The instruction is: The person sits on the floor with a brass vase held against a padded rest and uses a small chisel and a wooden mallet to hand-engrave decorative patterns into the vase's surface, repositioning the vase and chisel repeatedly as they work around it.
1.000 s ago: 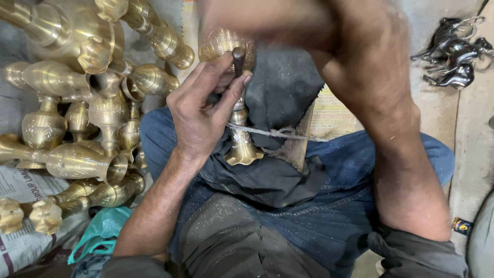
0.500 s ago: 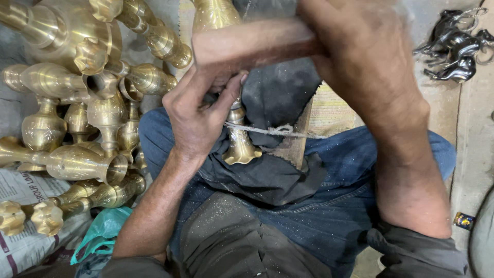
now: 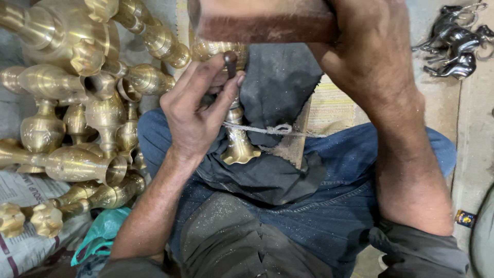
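A small brass vase lies on a dark cloth across my lap, tied down by a thin cord around its stem. My left hand pinches a short dark metal punch upright against the vase's upper body. My right hand grips a brown wooden mallet, whose block-shaped head hangs just above the punch at the top of the view. The vase's bowl is partly hidden behind the mallet and my left fingers.
Many brass vases are piled to the left, some on newspaper. A teal plastic bag lies by my left elbow. Dark metal animal figurines stand at the top right on a grey floor.
The mallet has swung from out of sight into view above the punch. My left hand has kept the punch on the vase, which shifted only slightly.
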